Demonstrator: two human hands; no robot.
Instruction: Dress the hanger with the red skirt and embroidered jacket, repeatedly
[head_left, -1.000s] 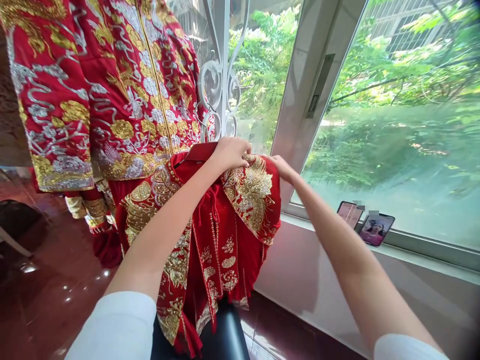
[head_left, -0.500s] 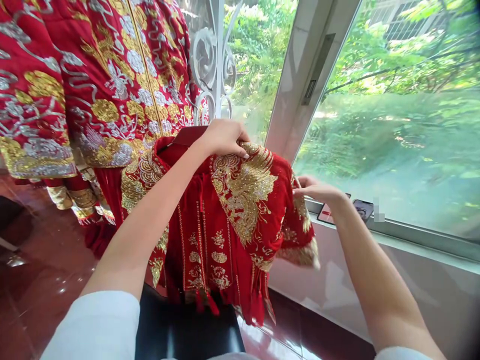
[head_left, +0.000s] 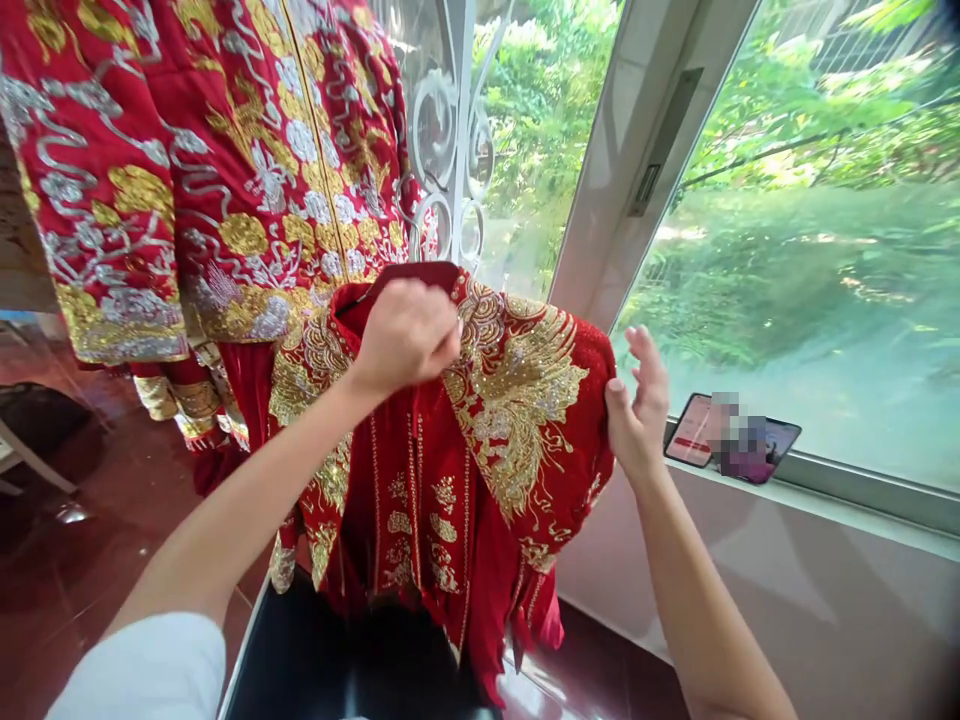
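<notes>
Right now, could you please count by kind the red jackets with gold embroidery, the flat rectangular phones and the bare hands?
Red jackets with gold embroidery: 2
Flat rectangular phones: 2
Bare hands: 2
Total clearly visible: 6

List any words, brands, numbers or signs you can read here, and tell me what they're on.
None can be read.
Left phone on the sill: screen marks too small and blurred to read.
Right phone: partly pixelated, unreadable.
Gold-embroidered jacket and hanging jacket: patterns, no readable lettering.
</notes>
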